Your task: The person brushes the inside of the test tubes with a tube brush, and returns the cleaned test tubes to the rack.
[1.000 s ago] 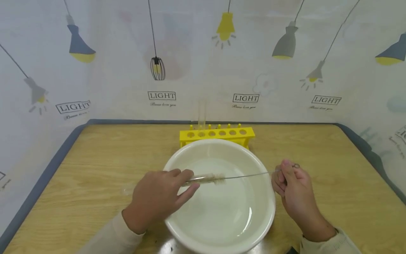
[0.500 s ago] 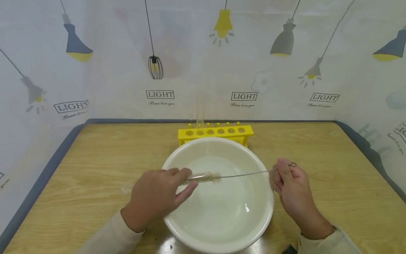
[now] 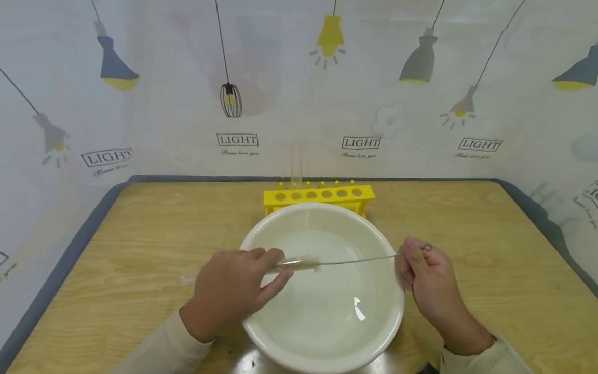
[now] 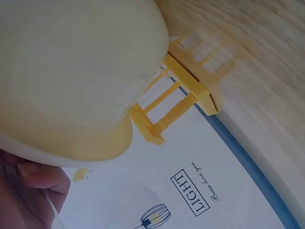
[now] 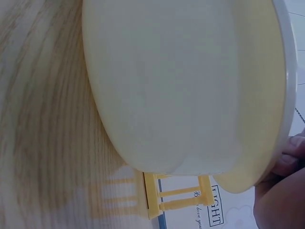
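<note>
My left hand [image 3: 233, 285] grips a clear glass test tube [image 3: 286, 264] lying sideways over the left part of a white basin [image 3: 322, 358]. The tube's rounded end sticks out left of the hand. Inside its mouth sits the bristle head of a test tube brush [image 3: 312, 262], a few bristles showing at the opening. The brush's twisted wire runs right, across the basin, to my right hand [image 3: 432, 291], which pinches it near the looped end. In both wrist views the basin's outer wall [image 4: 76, 71] fills much of the picture, with fingers [image 5: 290, 160] at its rim.
Behind the basin stands a yellow test tube rack [image 3: 320, 195] with one clear test tube [image 3: 296, 169] upright in it. A patterned curtain [image 3: 299, 93] encloses the wooden table [image 3: 467, 223] at the back and sides. A small dark object [image 3: 427, 369] shows by the right sleeve.
The right hand has moved slightly left, pushing the brush a little further into the tube. The left hand keeps its place on the tube. The light reflection in the basin has shifted.
</note>
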